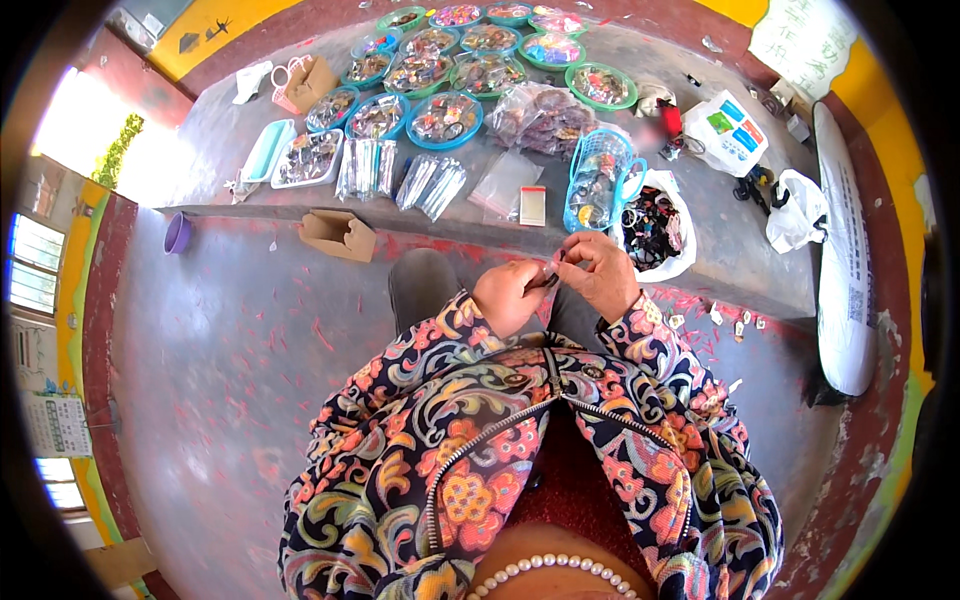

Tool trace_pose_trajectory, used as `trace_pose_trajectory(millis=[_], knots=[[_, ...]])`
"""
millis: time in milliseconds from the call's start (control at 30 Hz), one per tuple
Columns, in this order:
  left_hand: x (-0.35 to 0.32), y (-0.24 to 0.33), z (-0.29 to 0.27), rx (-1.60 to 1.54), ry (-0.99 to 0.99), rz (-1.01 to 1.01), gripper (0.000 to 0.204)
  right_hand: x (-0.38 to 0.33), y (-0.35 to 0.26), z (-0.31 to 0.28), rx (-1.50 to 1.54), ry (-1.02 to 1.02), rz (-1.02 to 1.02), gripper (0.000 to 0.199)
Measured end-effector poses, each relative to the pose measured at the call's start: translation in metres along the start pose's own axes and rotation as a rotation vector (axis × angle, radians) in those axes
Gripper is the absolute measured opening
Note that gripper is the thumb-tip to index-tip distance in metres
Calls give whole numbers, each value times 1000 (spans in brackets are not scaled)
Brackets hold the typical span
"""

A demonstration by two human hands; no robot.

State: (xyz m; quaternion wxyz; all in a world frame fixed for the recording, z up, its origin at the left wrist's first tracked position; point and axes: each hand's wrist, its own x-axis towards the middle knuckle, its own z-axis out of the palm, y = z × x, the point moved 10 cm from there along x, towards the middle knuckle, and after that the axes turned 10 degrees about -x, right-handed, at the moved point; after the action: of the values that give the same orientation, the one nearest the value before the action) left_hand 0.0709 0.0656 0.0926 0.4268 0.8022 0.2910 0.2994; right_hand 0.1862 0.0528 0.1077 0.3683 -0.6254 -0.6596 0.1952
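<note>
My left hand (508, 297) and my right hand (600, 272) meet above my lap, fingertips pinched together on a small dark item (551, 277) too small to name. Just beyond the right hand stands a blue plastic basket (628, 190) holding small mixed pieces. Beside it, a white bag (683, 258) lies open, full of dark, tangled small items. A small white-and-red box (533, 206) lies on the ledge ahead of my hands.
Several round basins (446, 146) of small trinkets cover the raised grey platform (250, 195). Clear plastic bags (540, 118) and silvery packets (432, 187) lie among them. A cardboard box (338, 236) and a purple bucket (178, 233) stand on the floor. A long white sack (846, 270) leans at right.
</note>
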Motion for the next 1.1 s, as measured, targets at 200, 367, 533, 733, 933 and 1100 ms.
trace_pose_trajectory(millis=[200, 367, 533, 733, 933, 1100], knots=[[-11, -38, 12, -320, -21, -296, 13, -2, 30, 11, 67, -50, 96, 12], [-21, -53, 32, -685, -114, -508, 16, -4, 4, 5, -23, -91, -77, 14], [-27, -58, 44, -790, -175, -518, 17, -2, -9, 6, -58, -129, -104, 18], [-30, -63, 53, -881, -191, -573, 16, -3, -28, -4, -154, 6, -290, 14], [-27, -65, 51, -708, -213, -579, 14, -5, -28, 4, -93, -69, -235, 14], [-26, -65, 51, -706, -180, -527, 14, -5, -28, 6, -146, -63, -213, 15]])
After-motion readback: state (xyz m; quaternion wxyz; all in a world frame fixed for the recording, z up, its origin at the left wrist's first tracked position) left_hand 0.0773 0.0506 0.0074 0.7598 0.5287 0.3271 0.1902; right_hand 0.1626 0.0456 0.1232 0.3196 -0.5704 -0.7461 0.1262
